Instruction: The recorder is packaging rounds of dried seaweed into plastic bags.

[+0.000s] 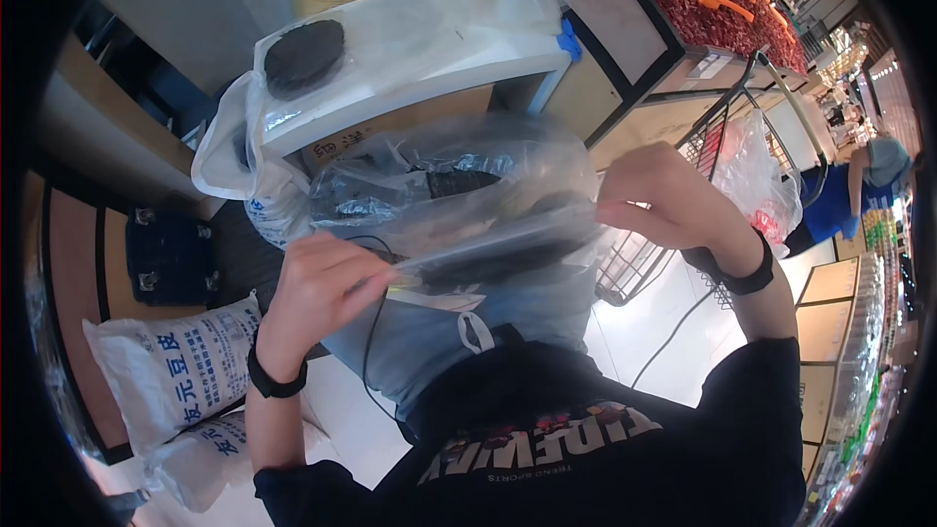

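Note:
My left hand (322,293) pinches one edge of a clear plastic bag (505,223) between thumb and fingers. On the other side, my right hand (659,197) grips the same bag. The film is stretched between the hands and partly blurred. Dark matter shows through it; I cannot tell whether that lies inside this bag or behind it. Just beyond is a larger clear plastic wrapping (366,194) with dark contents, over my lap or in front of it. A dark round flat cake (304,58), perhaps dried seaweed, lies on the white counter (432,51) ahead.
An open white woven sack (227,154) stands at the counter's left end. Printed white sacks (183,373) lie lower left, near a dark blue case (170,256). A wire shopping cart (637,267) stands right, below a bin of dried red goods (673,0). A person in blue (823,190) is beyond.

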A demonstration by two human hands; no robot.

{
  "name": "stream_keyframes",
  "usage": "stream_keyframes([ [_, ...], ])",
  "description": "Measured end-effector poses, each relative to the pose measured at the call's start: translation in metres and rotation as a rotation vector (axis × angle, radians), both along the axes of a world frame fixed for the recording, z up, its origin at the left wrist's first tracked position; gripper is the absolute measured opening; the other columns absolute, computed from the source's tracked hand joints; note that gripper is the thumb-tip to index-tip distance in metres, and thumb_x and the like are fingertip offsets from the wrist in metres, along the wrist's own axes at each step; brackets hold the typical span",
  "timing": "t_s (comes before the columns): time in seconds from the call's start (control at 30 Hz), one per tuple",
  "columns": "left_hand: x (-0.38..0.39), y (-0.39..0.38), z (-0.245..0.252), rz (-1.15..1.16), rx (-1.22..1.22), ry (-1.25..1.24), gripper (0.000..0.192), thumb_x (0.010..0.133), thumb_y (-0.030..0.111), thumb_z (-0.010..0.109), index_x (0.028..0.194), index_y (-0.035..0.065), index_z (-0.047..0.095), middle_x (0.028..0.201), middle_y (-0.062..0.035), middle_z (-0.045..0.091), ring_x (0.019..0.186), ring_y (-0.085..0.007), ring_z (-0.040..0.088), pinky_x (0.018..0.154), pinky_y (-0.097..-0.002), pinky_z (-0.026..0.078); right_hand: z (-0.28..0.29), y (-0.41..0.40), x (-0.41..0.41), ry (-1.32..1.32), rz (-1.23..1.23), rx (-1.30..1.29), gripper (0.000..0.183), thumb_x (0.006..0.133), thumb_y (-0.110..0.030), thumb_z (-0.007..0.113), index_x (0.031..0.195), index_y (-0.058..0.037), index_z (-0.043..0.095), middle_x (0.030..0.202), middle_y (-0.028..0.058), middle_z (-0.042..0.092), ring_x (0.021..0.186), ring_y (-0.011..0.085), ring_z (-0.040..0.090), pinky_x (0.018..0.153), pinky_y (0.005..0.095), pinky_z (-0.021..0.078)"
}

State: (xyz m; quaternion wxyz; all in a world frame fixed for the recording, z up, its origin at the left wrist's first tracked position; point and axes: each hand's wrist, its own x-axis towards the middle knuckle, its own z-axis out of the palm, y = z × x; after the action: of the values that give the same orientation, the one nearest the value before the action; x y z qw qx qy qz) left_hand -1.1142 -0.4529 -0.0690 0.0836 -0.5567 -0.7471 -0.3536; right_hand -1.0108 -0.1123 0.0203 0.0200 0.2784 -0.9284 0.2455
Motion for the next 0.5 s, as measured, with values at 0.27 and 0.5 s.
stream_keyframes([
  [0.27,-0.004,-0.084,-0.046,0.465,-0.008,-0.220,0.023,0.081,0.010,0.070,0.062,0.0016,0.061,0.055,-0.0097,0.056,0.047,-0.0251,0.053,0.048,-0.0320,0.039,-0.007,0.097,0.026,-0.026,-0.559,-0.813,0.037,0.098,-0.033,0.047,0.098,-0.0004,0.064,0.094,0.0134,0.068,0.084,0.0244,0.066,0.065,0.0330,0.0512],
  [0.5,0.023,-0.034,-0.096,0.390,0.261,-0.869,0.014,0.093,0.015,0.058,0.099,0.0019,0.058,0.076,-0.0060,0.065,0.066,-0.0146,0.061,0.058,-0.0279,0.046,-0.027,0.031,-0.047,-0.261,-0.312,-1.277,0.053,0.102,-0.039,0.035,0.131,0.0046,0.044,0.123,0.0211,0.058,0.106,0.0293,0.063,0.079,0.0350,0.0569],
])
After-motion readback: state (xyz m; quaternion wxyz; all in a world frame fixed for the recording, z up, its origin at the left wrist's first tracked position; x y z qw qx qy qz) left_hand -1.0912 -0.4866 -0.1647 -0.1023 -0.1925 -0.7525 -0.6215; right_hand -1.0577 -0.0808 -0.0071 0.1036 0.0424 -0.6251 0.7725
